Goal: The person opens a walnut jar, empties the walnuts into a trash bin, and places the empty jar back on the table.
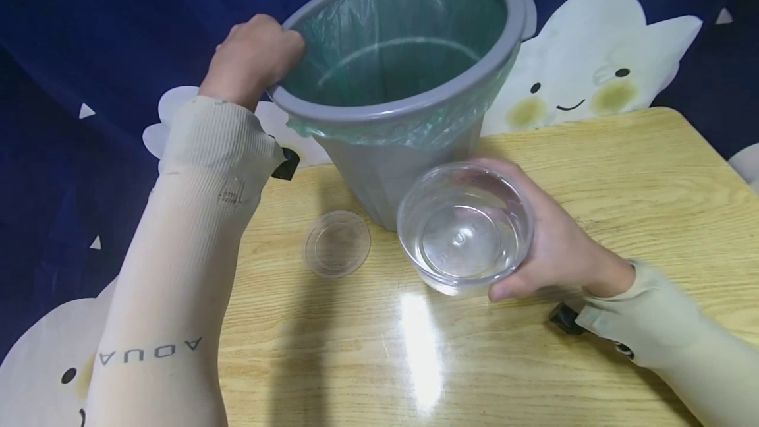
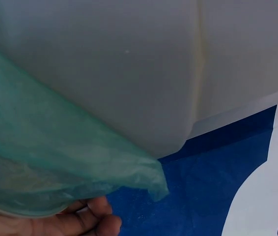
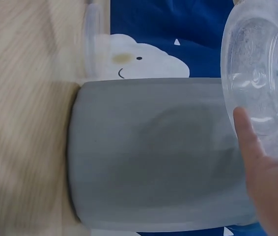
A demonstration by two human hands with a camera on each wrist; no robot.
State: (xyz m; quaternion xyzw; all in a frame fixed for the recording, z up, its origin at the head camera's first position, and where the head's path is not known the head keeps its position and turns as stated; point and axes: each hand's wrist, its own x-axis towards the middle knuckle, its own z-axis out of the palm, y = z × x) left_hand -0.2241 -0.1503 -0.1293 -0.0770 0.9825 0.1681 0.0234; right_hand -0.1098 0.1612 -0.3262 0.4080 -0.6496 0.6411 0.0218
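A grey trash can (image 1: 385,170) lined with a green plastic bag (image 1: 439,127) stands tilted at the far side of the table. My left hand (image 1: 255,51) grips its rim at the left, fingers curled under the edge and the bag's fold in the left wrist view (image 2: 80,221). In front of the can, my right hand (image 1: 551,242) holds a clear round plastic bowl (image 1: 465,229) by its right side, its open mouth facing up toward the head camera. A clear round lid (image 1: 337,244) lies flat on the table left of the bowl.
The light wood table (image 1: 593,361) runs under both arms, with its far right corner (image 1: 670,114) in sight. A dark blue cloth (image 1: 148,12) with white smiling clouds and triangles hangs behind it. Dark wrist cameras (image 1: 567,318) sit at both cuffs.
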